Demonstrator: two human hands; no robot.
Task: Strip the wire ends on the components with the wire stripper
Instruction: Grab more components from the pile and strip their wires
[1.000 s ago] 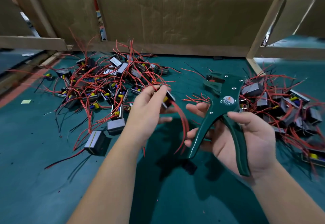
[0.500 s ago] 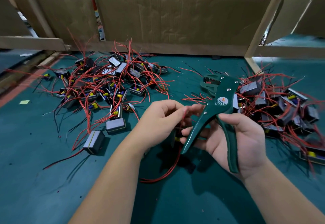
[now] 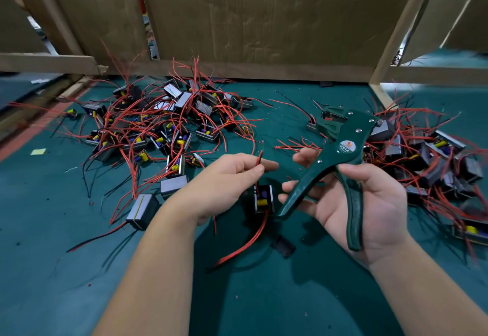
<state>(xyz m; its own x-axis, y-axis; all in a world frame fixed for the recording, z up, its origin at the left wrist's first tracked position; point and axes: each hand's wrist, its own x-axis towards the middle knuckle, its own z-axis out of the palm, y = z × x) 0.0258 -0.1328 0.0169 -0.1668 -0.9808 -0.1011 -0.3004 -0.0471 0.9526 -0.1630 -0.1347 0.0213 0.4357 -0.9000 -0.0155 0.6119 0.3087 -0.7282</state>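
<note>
Wire stripper (image 3: 340,156), one, lies in the right hand (image 3: 369,203), fingers curled round its two spread handles. Left hand (image 3: 224,182) pinches the red wires (image 3: 260,157) of one component (image 3: 262,199) dangling beneath. Two more lots flank them on the table (image 3: 52,256): left heap (image 3: 163,124), right heap (image 3: 427,156).

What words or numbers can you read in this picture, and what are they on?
"W01A": on the round sticker of the green wire stripper.
The tiny print under it and the orange mark above it are too small to read.
No other readable text shows.
</note>
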